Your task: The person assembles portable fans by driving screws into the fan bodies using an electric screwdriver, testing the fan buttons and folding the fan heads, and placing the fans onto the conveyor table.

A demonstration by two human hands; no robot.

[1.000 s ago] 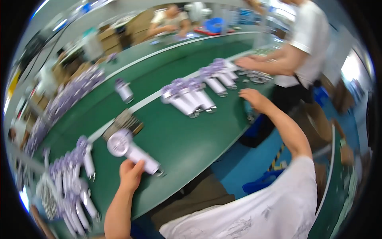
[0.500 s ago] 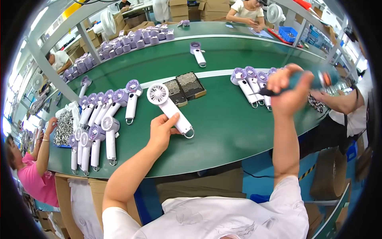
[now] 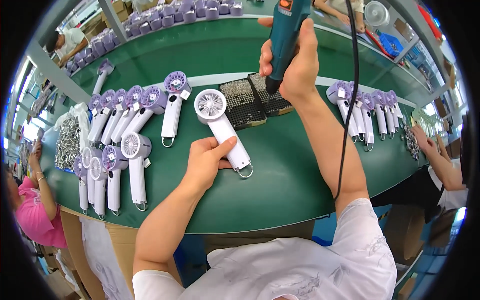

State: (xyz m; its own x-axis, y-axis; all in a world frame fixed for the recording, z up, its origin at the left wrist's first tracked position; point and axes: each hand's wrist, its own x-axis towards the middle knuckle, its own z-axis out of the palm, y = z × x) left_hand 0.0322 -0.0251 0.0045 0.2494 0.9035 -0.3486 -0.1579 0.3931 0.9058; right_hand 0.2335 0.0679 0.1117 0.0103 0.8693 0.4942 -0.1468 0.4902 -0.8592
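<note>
My left hand (image 3: 204, 161) is closed round the white handle of a handheld fan (image 3: 229, 139). The fan's round grille faces up, and a metal loop hangs at its handle end. Raised over the far side of the bench, my right hand (image 3: 302, 67) grips a teal electric screwdriver (image 3: 287, 37) pointing down. Its dark tip is over or at a black tray of small screws (image 3: 276, 103); contact cannot be made out. A second black screw tray (image 3: 242, 106) adjoins it, just beyond the held fan.
Several white-and-purple fans (image 3: 131, 112) lie on the green bench (image 3: 280, 175) at left, more fans (image 3: 367, 117) at right. A bag of metal loops (image 3: 74, 142) sits far left. The screwdriver's black cord (image 3: 351, 100) runs along my right forearm. Co-workers sit at both sides.
My right hand has brought the screwdriver left from the right side, turning it from sideways to tip-down over the screw trays. My left hand still holds the fan. The view has shifted slightly.
</note>
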